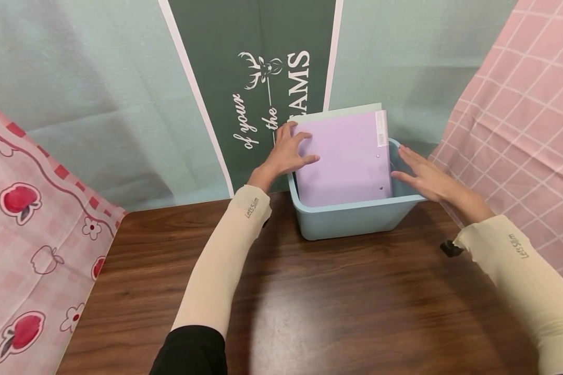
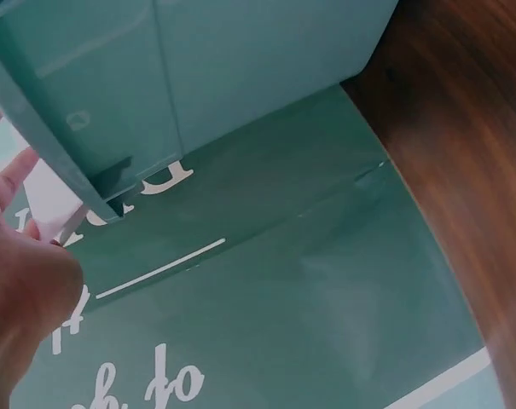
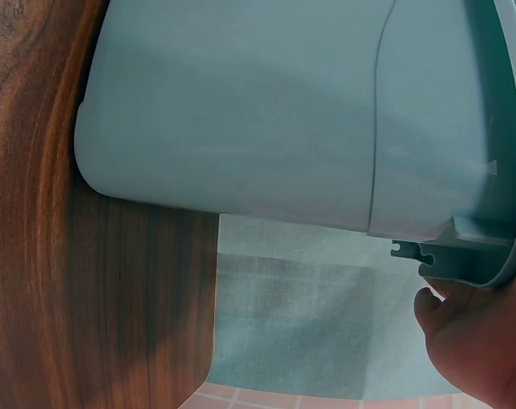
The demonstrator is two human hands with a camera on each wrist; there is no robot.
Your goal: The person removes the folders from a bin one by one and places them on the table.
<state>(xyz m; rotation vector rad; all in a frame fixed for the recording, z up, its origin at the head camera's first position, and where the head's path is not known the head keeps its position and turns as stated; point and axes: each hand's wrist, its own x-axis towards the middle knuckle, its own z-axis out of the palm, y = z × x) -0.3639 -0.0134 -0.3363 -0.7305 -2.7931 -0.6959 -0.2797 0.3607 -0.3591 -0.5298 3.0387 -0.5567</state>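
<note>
A lilac, hole-punched folder or notebook (image 1: pixel 342 156) with a barcode label stands leaning back in a light blue plastic bin (image 1: pixel 356 224). Behind it shows the edge of a pale green sheet or folder (image 1: pixel 352 110). My left hand (image 1: pixel 288 151) is at the upper left edge of the lilac one, fingers spread and loosely bent over its corner and front. Over the bin's right rim is my right hand (image 1: pixel 422 177), its fingers straight and apart, holding nothing. Both wrist views show the bin's outer walls (image 2: pixel 266 60) (image 3: pixel 240 111); most of each hand's fingers are hidden there.
The bin stands at the back of a brown wooden table (image 1: pixel 286 291). A green and pale blue cloth (image 1: pixel 272 31) with white lettering hangs behind. Pink checked cloth (image 1: pixel 521 120) borders the right side, apple-patterned cloth (image 1: pixel 42 250) the left.
</note>
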